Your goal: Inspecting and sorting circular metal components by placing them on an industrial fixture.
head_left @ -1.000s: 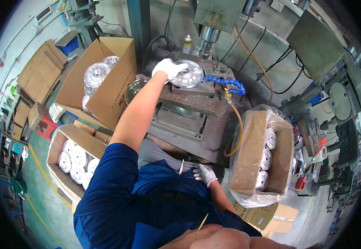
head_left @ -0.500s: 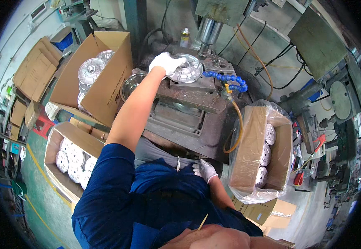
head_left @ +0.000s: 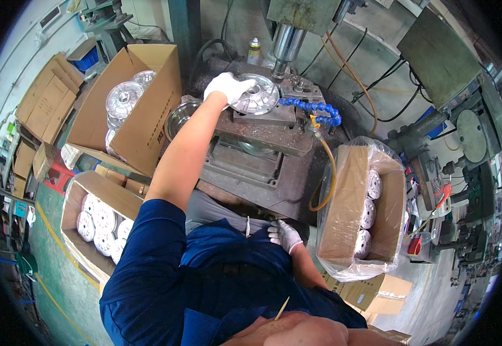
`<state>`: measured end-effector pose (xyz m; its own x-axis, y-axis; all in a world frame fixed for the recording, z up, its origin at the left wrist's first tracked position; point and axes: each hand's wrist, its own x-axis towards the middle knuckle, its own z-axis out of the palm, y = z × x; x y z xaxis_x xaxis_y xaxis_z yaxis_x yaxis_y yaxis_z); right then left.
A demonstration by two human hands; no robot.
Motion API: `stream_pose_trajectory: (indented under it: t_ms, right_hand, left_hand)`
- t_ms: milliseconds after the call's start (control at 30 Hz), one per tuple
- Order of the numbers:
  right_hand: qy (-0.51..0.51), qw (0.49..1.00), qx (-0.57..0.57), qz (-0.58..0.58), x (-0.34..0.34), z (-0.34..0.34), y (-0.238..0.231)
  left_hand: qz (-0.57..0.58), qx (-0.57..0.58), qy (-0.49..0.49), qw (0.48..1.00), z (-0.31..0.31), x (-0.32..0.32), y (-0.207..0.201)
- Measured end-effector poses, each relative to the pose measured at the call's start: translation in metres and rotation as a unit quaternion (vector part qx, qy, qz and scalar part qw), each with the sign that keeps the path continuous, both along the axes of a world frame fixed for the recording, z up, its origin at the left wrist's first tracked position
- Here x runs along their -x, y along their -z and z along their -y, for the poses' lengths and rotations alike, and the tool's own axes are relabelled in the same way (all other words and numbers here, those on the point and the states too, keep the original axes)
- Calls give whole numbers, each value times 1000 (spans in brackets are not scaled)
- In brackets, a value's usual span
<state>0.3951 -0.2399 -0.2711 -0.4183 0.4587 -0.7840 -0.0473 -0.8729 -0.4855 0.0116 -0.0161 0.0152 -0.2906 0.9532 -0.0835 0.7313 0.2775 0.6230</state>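
Observation:
My left hand [head_left: 228, 89], in a white glove, reaches forward and grips the left rim of a round, silvery metal wheel hub [head_left: 257, 95]. The hub lies flat on a raised metal block [head_left: 265, 117] of the machine, below a vertical spindle [head_left: 288, 46]. A blue segmented coolant hose [head_left: 311, 105] ends beside its right edge. My right hand [head_left: 288, 236], gloved too, rests low by my lap near the machine's front edge, its fingers apart, with no held object visible. A metal bowl [head_left: 180, 118] sits under my left forearm, partly hidden by it.
A tall carton [head_left: 147, 118] at left holds several silvery hubs; below it another carton [head_left: 75, 210] holds several pale discs. At right stands a plastic-lined carton [head_left: 343, 202] with discs inside. A spray can [head_left: 254, 52] stands behind the hub. An orange tube [head_left: 333, 173] curves along the right.
The whole view has shifted slightly. My left hand stays on the hub's rim, and my right hand remains low by my lap.

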Motion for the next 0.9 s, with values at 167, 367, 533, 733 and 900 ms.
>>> stream_pose_trajectory:
  t_ms: [167,367,533,733,900]
  right_hand:
    - [0,1000,6,-18,1,-1,1]
    - [12,1000,3,-22,-1,0,0]
    - [21,1000,3,-14,-2,1,1]
    - [32,999,1,-11,-4,2,5]
    - [36,999,-15,-29,-8,5,3]
  left_hand:
    - [-18,-12,-18,1000,-1,0,3]
    - [-18,-25,-26,999,1,-2,1]
    - [-9,-18,-26,999,1,-2,0]
    - [8,-8,0,1000,5,-3,-3]
    - [-12,-88,-86,992,16,-15,-6]
